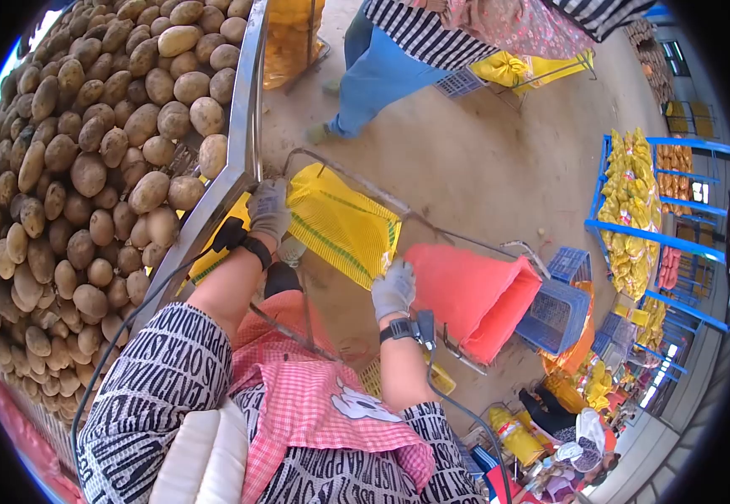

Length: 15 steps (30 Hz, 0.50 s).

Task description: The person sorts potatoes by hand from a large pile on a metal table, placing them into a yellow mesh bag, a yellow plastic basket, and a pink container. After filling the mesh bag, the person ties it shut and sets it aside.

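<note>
A yellow mesh bag (344, 220) with green stripes is stretched out between my two gloved hands, beside a thin metal frame (407, 210). My left hand (270, 210) is closed at the bag's near-left edge, close to the corner of the potato table; its fingertips are partly hidden. Lower right, my right hand (394, 290) is closed on the bag's other end. A red-orange sack (466, 290) with an open mouth hangs just right of that hand, by the frame's bars.
Potatoes (88, 172) are heaped on the metal-edged table (243, 109) at left. Another person in blue trousers (382, 84) stands ahead. Blue crates (554, 315) are stacked at right, and a blue rack (659, 231) holds filled yellow bags. More people are at lower right.
</note>
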Available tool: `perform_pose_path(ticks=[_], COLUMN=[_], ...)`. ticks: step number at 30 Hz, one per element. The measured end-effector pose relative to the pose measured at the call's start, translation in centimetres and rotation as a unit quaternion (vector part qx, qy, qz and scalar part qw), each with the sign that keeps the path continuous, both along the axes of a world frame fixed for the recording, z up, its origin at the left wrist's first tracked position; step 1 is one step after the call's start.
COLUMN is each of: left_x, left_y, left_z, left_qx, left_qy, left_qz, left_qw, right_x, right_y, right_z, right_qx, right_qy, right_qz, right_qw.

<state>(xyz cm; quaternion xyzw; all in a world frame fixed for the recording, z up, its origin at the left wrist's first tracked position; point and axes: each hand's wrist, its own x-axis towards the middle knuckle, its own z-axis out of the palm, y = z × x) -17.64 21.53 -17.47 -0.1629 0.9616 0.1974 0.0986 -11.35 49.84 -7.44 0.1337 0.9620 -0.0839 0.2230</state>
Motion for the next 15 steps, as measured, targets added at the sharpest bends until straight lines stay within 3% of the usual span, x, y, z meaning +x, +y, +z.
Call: perform_pose_path(ticks=[2, 4, 5, 7, 8, 10, 11, 13, 15], left_x=[0.7, 2.5, 3.4, 4.4, 4.8, 5.5, 5.4, 4.6, 4.6], left_y=[-0.4, -0.8, -0.8, -1.3, -1.6, -1.5, -1.0, -0.1, 0.9], left_z=[1.5, 2.8, 4.3, 6.2, 6.4, 7.6, 8.4, 9.8, 10.6], left_qx=[0.045, 0.082, 0.123, 0.166, 0.221, 0.307, 0.306, 0.217, 0.159], left_qy=[-0.032, -0.031, -0.024, -0.058, -0.122, -0.194, -0.192, -0.220, -0.232], left_qz=[0.071, 0.088, 0.109, 0.096, 0.075, 0.043, 0.038, -0.059, -0.087], left_qw=[0.996, 0.992, 0.986, 0.980, 0.965, 0.931, 0.932, 0.949, 0.956], right_x=[1.0, 3.3, 4.9, 5.9, 6.2, 6.7, 7.0, 7.1, 7.6], right_y=[-0.9, -1.2, -1.0, -0.1, 0.2, 0.8, 0.9, 0.5, 0.3], right_z=[0.8, 1.6, 2.0, 2.7, 2.8, 3.1, 3.3, 4.5, 5.2], right_qx=[-0.012, -0.085, -0.087, -0.149, -0.153, -0.197, -0.218, -0.185, -0.148], right_qy=[0.011, 0.130, 0.122, 0.212, 0.216, 0.085, 0.020, 0.047, 0.066], right_qz=[-0.032, -0.131, -0.141, -0.122, -0.128, -0.227, -0.272, -0.249, -0.224], right_qw=[0.999, 0.979, 0.979, 0.958, 0.956, 0.950, 0.937, 0.949, 0.961])
